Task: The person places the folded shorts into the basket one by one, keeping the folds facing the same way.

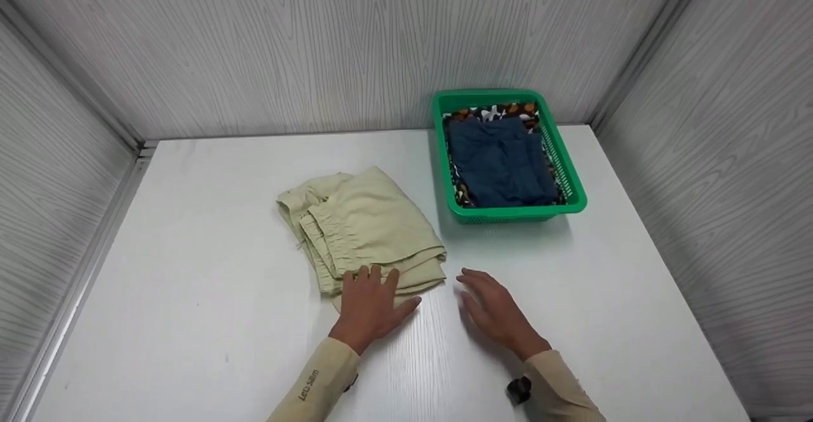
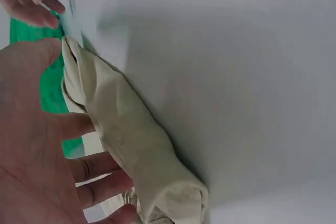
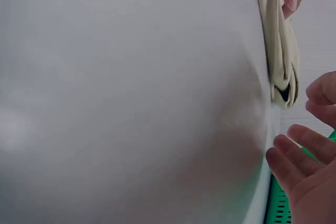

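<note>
A pair of pale khaki pants (image 1: 381, 218) with a gathered elastic waistband lies folded in layers on the white table, waistband to the left. My left hand (image 1: 368, 304) rests on their near edge, fingertips on the cloth and thumb spread out to the right. In the left wrist view, the fingers (image 2: 94, 166) of that hand lie straight along the rolled fold of the pants (image 2: 131, 124). My right hand (image 1: 498, 311) hovers just right of the pants' near corner, holding nothing. Its fingers (image 3: 296, 158) are loosely extended, apart from the pants (image 3: 281, 51) in the right wrist view.
A green plastic basket (image 1: 452, 199) stands at the back right of the table (image 1: 209, 320). Inside it, a folded dark blue garment (image 1: 498, 161) lies on a patterned black, orange and white cloth (image 1: 492, 112). Grey wood-grain panels (image 1: 286, 47) close in the back and both sides.
</note>
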A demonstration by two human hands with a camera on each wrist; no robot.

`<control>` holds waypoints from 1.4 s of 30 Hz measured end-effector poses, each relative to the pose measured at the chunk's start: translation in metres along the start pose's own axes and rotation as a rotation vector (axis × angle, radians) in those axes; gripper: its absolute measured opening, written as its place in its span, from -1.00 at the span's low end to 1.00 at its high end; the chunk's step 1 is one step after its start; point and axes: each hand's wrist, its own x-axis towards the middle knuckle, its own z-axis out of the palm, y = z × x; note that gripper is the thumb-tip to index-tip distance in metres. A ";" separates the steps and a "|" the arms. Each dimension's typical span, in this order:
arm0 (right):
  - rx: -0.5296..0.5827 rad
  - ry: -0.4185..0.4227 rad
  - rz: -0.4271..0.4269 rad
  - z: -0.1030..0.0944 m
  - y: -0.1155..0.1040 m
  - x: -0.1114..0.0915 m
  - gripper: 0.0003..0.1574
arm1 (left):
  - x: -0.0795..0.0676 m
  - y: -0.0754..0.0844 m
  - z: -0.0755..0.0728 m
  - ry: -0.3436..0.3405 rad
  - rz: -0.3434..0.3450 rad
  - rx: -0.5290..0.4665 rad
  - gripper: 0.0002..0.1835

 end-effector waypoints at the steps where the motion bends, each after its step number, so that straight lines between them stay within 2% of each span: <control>1: 0.005 -0.008 -0.004 -0.001 -0.001 0.001 -0.63 | 0.000 0.005 0.000 -0.006 0.000 0.005 -0.18; 5: 0.038 -0.033 -0.011 -0.005 -0.005 0.005 -0.69 | -0.002 0.024 0.001 -0.028 0.003 0.036 -0.15; 9: 0.119 -0.064 0.066 -0.006 -0.007 0.005 -0.74 | -0.003 0.042 0.004 -0.032 0.005 0.029 -0.14; 12: 0.191 -0.106 0.137 -0.007 -0.007 0.004 -0.74 | -0.004 0.053 0.007 -0.031 -0.015 -0.047 -0.18; 15: 0.224 -0.155 0.172 -0.007 -0.007 0.005 -0.69 | -0.004 0.064 0.008 -0.043 -0.050 -0.146 -0.21; 17: 0.216 -0.168 0.174 -0.007 -0.006 0.005 -0.65 | -0.003 0.071 0.009 -0.051 -0.065 -0.199 -0.22; 24: 0.206 -0.167 0.218 -0.009 -0.005 0.009 -0.67 | -0.001 0.086 0.011 -0.067 -0.054 -0.255 -0.30; 27: 0.165 -0.166 0.236 -0.011 -0.007 0.013 -0.66 | -0.001 0.090 0.010 -0.075 -0.047 -0.327 -0.34; 30: 0.109 -0.154 0.254 -0.012 -0.009 0.015 -0.63 | 0.000 0.091 0.006 -0.100 -0.008 -0.449 -0.35; 32: 0.080 -0.151 0.273 -0.012 -0.010 0.014 -0.59 | 0.001 0.083 -0.001 -0.114 0.052 -0.535 -0.39; 35: 0.068 -0.147 0.306 -0.016 -0.013 0.008 -0.52 | 0.005 0.052 -0.015 -0.112 0.173 -0.522 -0.47; 38: 0.075 -0.149 0.316 -0.021 -0.016 0.001 -0.46 | 0.010 0.004 -0.030 -0.116 0.270 -0.349 -0.42; 40: 0.093 -0.152 0.315 -0.023 -0.016 -0.003 -0.44 | 0.013 -0.026 -0.035 -0.161 0.298 -0.239 -0.29; 42: 0.108 -0.162 0.313 -0.024 -0.016 -0.007 -0.44 | 0.011 -0.048 -0.034 -0.225 0.303 -0.174 -0.15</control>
